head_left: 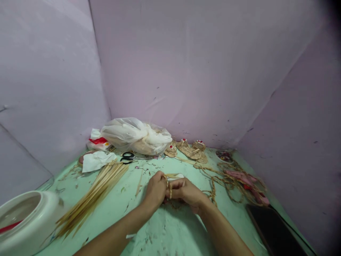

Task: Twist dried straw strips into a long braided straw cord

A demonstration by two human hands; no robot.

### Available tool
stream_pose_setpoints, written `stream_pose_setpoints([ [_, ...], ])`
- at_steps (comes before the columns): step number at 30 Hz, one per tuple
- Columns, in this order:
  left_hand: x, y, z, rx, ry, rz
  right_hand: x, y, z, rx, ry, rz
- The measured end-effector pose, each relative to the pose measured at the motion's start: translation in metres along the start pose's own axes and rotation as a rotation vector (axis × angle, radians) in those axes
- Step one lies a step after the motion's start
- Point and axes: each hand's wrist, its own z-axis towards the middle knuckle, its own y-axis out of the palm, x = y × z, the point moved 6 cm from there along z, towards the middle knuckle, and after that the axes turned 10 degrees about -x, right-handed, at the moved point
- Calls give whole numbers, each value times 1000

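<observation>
My left hand (155,190) and my right hand (186,192) meet at the middle of the green table (170,231). Both are closed, knuckles up, on a thin braided straw cord (169,190) that runs between them. Pale straw strips (174,175) stick out just beyond the fingers. More braided cord (211,193) trails off to the right of my right wrist. What lies under the palms is hidden.
A bundle of long straw strips (93,197) lies to the left. Black scissors (128,157), a white plastic bag (137,136) and small woven sandals (190,150) sit at the back. A white bowl (25,220) is front left, a dark tablet (274,231) front right, tangled cord with pink cloth (242,179) right.
</observation>
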Motion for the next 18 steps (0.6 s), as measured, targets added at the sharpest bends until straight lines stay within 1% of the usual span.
stream_pose_setpoints([
  [1,3,-2,1,10,36,29,0,-3,1,59,-9,2],
  [2,4,-2,2,7,43,34,1,-7,3,127,-11,-6],
  [3,3,-2,3,-6,18,18,3,-12,4,197,-12,-28],
  [5,-1,3,3,-66,-86,-37,6,-25,6,344,-49,-97],
  [7,-5,11,1,-154,-190,-51,6,-40,5,479,-151,-191],
  [8,-5,14,-1,-187,-219,-37,5,-46,4,523,-204,-235],
  [10,-2,16,-3,-206,-210,37,6,-55,3,545,-240,-280],
  [12,6,14,-4,-168,-127,183,6,-62,3,535,-227,-302],
  [14,16,13,-4,-134,-35,379,3,-68,1,549,-209,-290],
  [16,27,13,-4,-112,33,593,1,-73,-1,559,-190,-200],
  [18,36,15,-3,-90,95,780,4,-76,-2,534,-162,-15],
])
